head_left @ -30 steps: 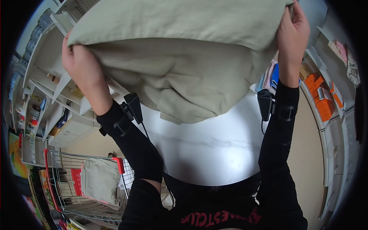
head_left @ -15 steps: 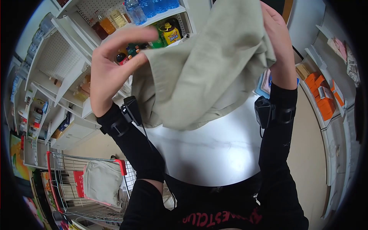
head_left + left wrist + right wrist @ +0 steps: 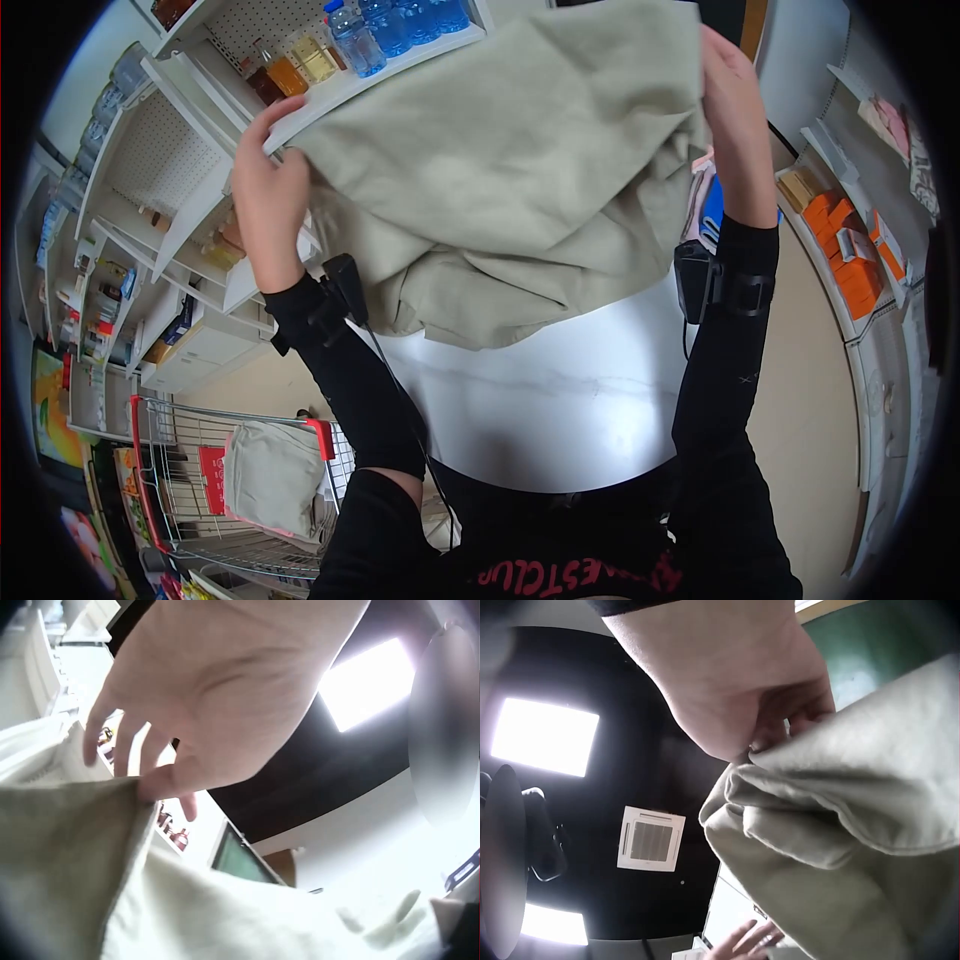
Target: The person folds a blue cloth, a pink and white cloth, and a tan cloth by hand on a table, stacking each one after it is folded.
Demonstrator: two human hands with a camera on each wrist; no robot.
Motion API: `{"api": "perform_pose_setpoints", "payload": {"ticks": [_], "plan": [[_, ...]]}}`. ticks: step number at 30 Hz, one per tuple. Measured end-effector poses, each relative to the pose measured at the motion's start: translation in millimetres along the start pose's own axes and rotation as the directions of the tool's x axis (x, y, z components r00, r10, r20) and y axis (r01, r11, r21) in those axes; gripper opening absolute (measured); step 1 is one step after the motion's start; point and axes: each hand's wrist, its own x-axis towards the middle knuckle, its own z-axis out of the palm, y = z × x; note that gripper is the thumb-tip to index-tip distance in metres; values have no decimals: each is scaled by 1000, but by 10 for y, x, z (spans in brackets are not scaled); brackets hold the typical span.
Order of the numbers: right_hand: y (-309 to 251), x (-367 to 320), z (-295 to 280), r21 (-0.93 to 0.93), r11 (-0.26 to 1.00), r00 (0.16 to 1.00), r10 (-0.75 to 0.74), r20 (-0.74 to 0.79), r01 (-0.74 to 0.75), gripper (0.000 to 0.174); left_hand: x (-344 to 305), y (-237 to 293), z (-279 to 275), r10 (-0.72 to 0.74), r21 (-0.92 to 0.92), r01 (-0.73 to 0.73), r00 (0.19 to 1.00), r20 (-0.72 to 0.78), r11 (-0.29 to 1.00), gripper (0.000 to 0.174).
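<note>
A grey-green cloth (image 3: 500, 150) hangs creased between my two hands, over the white table (image 3: 530, 400). At its upper right corner my right hand (image 3: 735, 125) grips it; the right wrist view shows curled fingers (image 3: 810, 705) above bunched folds (image 3: 802, 825). On the left side, my left hand (image 3: 270, 190) has its thumb tip at the cloth's corner. The left wrist view shows that hand's other fingers (image 3: 124, 742) spread and fairly straight beyond the cloth's edge. Part of the right hand's fingers is hidden behind the cloth.
Folded fabrics (image 3: 710, 205) lie on the table's right side. A shopping cart (image 3: 190, 480) with a folded grey-green cloth (image 3: 270, 475) stands at lower left. Shelves with blue bottles (image 3: 360, 40) rise behind; another shelf with orange boxes (image 3: 850, 275) lines the right.
The cloth was raised and spread wide in both hands, then gathered toward the right with the left hand apart from its far side. Now it spreads leftward again and lower, the left thumb at its corner.
</note>
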Motion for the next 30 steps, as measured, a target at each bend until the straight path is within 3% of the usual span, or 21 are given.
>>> {"api": "perform_pose_setpoints", "payload": {"ticks": [2, 3, 4, 6, 7, 10, 15, 18, 19, 21, 22, 25, 26, 27, 29, 30], "plan": [[-42, -12, 115, -199, 972, 987, 142, 70, -125, 42, 37, 199, 168, 173, -371, -103, 972, 160, 923, 39], [-90, -31, 199, -197, 972, 987, 143, 68, -128, 42, -19, 511, 217, 230, -497, -63, 932, 281, 865, 38], [-166, -70, 300, -144, 985, 973, 121, 196, -93, 41, -147, 832, 292, 300, -608, -4, 872, 386, 794, 39], [-344, -147, 473, -29, 999, 894, 50, 445, -41, 40, -472, 1209, 543, 382, -700, -12, 845, 376, 714, 44], [-449, -185, 519, -33, 999, 891, 49, 451, -39, 40, -479, 1228, 569, 377, -701, -11, 849, 371, 713, 44], [-713, -319, 561, -74, 986, 971, 158, 179, -147, 37, -406, 1258, 658, 324, -478, -134, 883, 340, 868, 33], [-581, -269, 478, 86, 983, 971, 145, 192, -164, 32, -244, 964, 628, 223, -603, 25, 916, 334, 798, 31], [-610, -319, 587, -270, 957, 989, -75, 126, 107, 24, -192, 960, 571, 148, -577, -119, 989, 3, 808, 26], [-594, -351, 623, -271, 957, 989, -76, 127, 108, 24, -201, 980, 562, 148, -578, -120, 989, 2, 807, 26], [-495, -449, 723, 123, 974, 913, -221, 342, 189, 49, -258, 1047, 545, 140, -557, -94, 989, 41, 825, 23], [-460, -517, 825, 123, 974, 912, -221, 345, 189, 49, -278, 1072, 533, 135, -547, -82, 989, 58, 833, 22], [-399, -726, 1144, -192, 787, 788, -499, 362, 587, 34, -301, 1140, 481, 243, -615, -146, 967, 77, 775, 22], [-408, -718, 1117, -191, 786, 786, -499, 365, 587, 34, -314, 1154, 457, 298, -647, -177, 951, 81, 741, 22], [-425, -674, 1044, -255, 796, 795, -403, 454, 550, 34, -318, 1150, 417, 296, -646, -180, 952, 74, 742, 22], [-479, -575, 844, -396, 781, 785, -185, 592, 483, 37, -310, 1088, 303, 277, -539, -179, 955, 106, 823, 25], [-630, -536, 752, -393, 783, 783, -184, 594, 482, 37, -315, 1034, 244, 261, -478, -170, 957, 130, 862, 26]]}}
